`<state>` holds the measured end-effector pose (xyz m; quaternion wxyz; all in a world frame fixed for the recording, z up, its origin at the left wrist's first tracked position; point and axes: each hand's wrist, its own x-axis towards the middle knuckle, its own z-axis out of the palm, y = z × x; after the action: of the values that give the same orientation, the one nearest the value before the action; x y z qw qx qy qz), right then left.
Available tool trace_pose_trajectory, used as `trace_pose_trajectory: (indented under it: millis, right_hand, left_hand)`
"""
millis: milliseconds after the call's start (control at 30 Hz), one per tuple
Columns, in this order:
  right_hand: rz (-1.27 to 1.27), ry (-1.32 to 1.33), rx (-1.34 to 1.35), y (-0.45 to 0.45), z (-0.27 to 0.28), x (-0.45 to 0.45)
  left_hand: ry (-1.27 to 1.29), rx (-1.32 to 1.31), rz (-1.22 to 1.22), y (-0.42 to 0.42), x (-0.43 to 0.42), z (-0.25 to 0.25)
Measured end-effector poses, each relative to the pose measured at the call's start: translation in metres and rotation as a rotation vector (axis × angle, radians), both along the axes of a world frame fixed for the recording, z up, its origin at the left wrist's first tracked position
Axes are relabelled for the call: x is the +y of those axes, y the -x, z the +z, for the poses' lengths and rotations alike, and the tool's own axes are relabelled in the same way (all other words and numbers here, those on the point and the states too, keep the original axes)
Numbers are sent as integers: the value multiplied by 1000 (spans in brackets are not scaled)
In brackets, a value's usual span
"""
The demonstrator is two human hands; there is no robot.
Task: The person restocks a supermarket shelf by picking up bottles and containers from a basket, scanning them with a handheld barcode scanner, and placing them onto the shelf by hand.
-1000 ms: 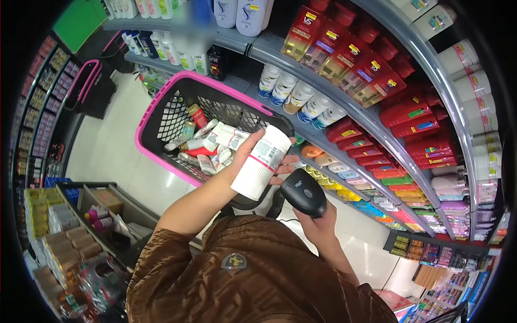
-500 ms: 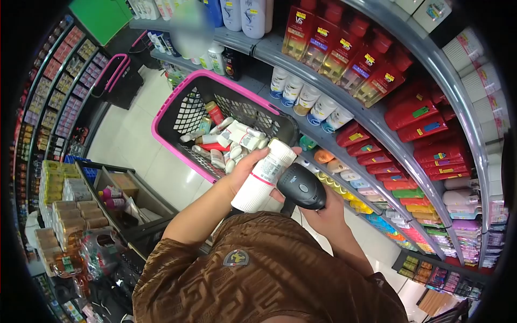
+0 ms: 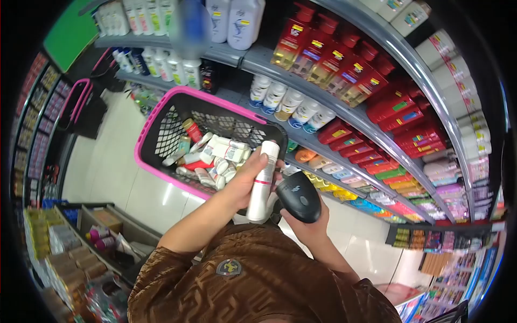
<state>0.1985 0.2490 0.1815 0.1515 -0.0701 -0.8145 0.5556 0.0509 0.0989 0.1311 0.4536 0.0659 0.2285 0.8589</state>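
Observation:
My left hand [image 3: 243, 182] is closed around a slim white bottle [image 3: 260, 191] with a red band, its narrow side towards me. Small print on it is too fine to read. My right hand [image 3: 313, 226] grips a black handheld barcode scanner [image 3: 298, 198], just right of the bottle and apart from it. Beyond my left hand stands a black shopping basket with a pink rim [image 3: 141, 137]. Inside it lie several white bottles [image 3: 230, 151] in a heap, along with a red-capped container [image 3: 191, 129].
Curved shelves [image 3: 245, 59] on the right carry red pump bottles [image 3: 295, 35], white bottles [image 3: 292, 104] and colourful packs. At lower left is a box-like stand [image 3: 129, 229] with goods. Another black basket [image 3: 89, 110] sits on the tiled floor [image 3: 116, 151] farther off.
The white bottle has been turned, so its narrow side shows in place of its broad labelled face. The basket and shelves appear shifted left as the head view moved.

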Motion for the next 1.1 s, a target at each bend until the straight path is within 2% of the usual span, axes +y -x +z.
trace_pose_trajectory:
  millis: [33,67,100,167,233,300,367,400,433,533,567,600,633,667,700,733,767,800,833,867,900,933,967,1000,1100]
  right_hand:
    - [-69,199,-24,-1,0,-10]
    - [-114,388,-81,-4,-1,-16]
    - [-96,337,-29,-3,-5,-14]
    - [-202,230,-105,-3,7,-15]
    - [-369,203,-48,-13,-8,-2]
    - [-380,286,243,-12,0,8]
    - [-461,393,285,-18,13,10]
    - [-450,354,297,-23,2,20]
    - [-434,323,298,-27,-6,34]
    - [-445,307,227,-43,4,59]
    - [-425,266,164,-50,7,66]
    - [-472,113,168,-54,14,74]
    - [-467,130,179,-55,16,88]
    - [-444,0,299,-57,18,102]
    - [-419,-133,423,-60,20,116]
    - [-386,-140,411,-65,24,131]
    - [-374,-126,429,-68,25,143]
    - [-370,56,405,-73,23,155]
    - [-360,237,373,-78,20,167]
    - [-338,196,415,-84,15,183]
    - [-317,209,427,-91,9,197]
    - [-329,205,405,-97,2,210]
    - [-342,200,380,-101,-1,221]
    - [-374,253,398,-103,0,231]
    - [-355,353,410,-111,-7,264]
  left_hand:
    - [107,44,142,-3,9,-2]
    - [96,34,237,-8,17,8]
    - [164,110,338,-12,29,18]
    - [155,225,282,-22,35,31]
    - [97,224,222,-33,44,34]
    - [32,242,131,-44,54,40]
    - [241,509,-5,-51,60,15]
    - [181,541,-87,-54,61,15]
    - [236,571,-161,-56,66,15]
    - [266,657,-219,-47,80,36]
    - [390,870,-212,-39,86,44]
    - [515,1081,-202,-32,96,55]
    - [484,1199,-37,-25,108,74]
    - [448,1311,129,-21,121,102]
    - [566,1383,164,-19,130,140]
    - [471,1457,352,-10,147,166]
    - [570,1597,484,-7,159,203]
    - [403,1456,518,-2,180,229]
    - [382,1635,608,17,199,247]
    - [439,1627,682,26,221,268]
    - [640,1568,656,29,235,294]
    - [684,1677,710,42,254,311]
    - [688,1604,637,43,272,333]
    - [578,1677,665,62,293,339]
    - [612,1682,609,91,345,361]
